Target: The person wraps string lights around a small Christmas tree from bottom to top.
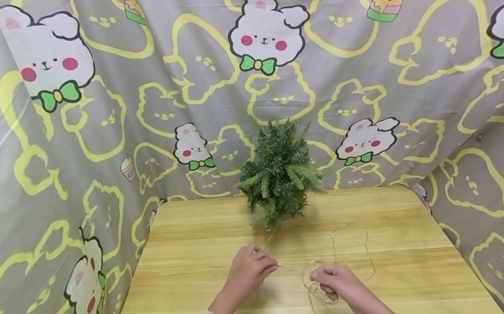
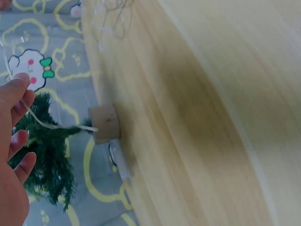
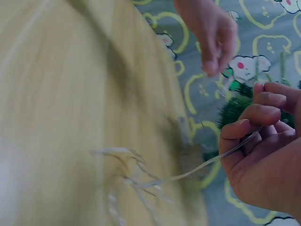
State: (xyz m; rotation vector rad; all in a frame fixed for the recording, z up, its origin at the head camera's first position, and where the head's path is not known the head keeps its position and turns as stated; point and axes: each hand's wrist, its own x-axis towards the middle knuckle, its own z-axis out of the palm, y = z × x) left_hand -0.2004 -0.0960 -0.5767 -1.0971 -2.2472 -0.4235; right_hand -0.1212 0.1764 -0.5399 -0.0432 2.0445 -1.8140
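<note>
1 thin wire: pale and glossy; it passes through the fingers of both hands, part of it bunched in a loose tangle and part spread as a wide loop over the bench, on the near side of the tree.
Left hand: thumb and forefinger closed in a pinch on the wire, the other fingers loosely bent; the left wrist view shows this grip plainly, while the head view shows mostly the back of the hand.
Right hand: fingers curled well in around the wire, near the tangle; the right wrist view shows the strand leaving the curled fingers and dropping towards the bunch, which is blurred there.
Tree: small, green and upright, at the far side of the bench and apart from both hands in the head view.
Pot: brown, under the tree; clear in the left wrist view, mostly hidden by branches from the head.
Pale block: beside the pot in the left wrist view; whether they touch, I cannot tell.
Curtain: grey, printed with white rabbits and yellow outlines, behind the bench.
</note>
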